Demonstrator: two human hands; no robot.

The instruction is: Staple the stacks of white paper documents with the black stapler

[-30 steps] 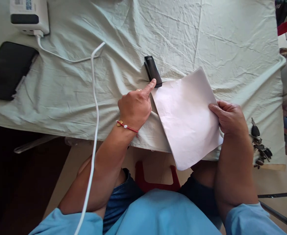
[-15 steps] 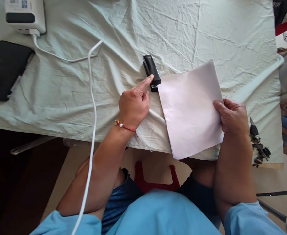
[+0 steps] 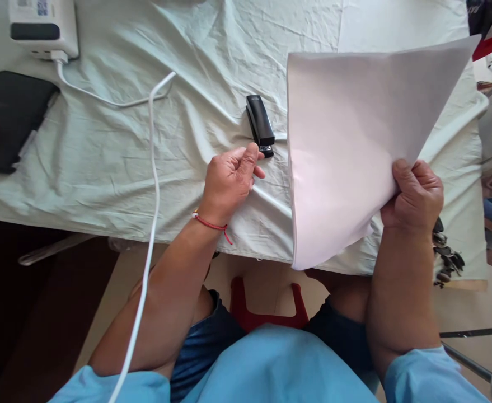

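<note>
My right hand grips a stack of white paper sheets by its right edge, thumb on top. The stack is raised and bowed, with its upper right corner lifted. On the cloth to its left lies a black stapler, its nose toward me, apart from the paper. My left hand is just below the stapler's nose, with loosely bent fingers and nothing seen in them. Its fingertips overlap the stapler's near end in view; whether they touch it I cannot tell.
A pale green cloth covers the table in wrinkles. At the left are a white power unit, a black phone-like device and a white cable running toward me. Keys lie near the right front corner, beside my right forearm.
The paper stack has come away from the stapler, lifted and turned by my right hand. My left index finger has left the stapler's top, and that hand has dropped slightly toward me.
</note>
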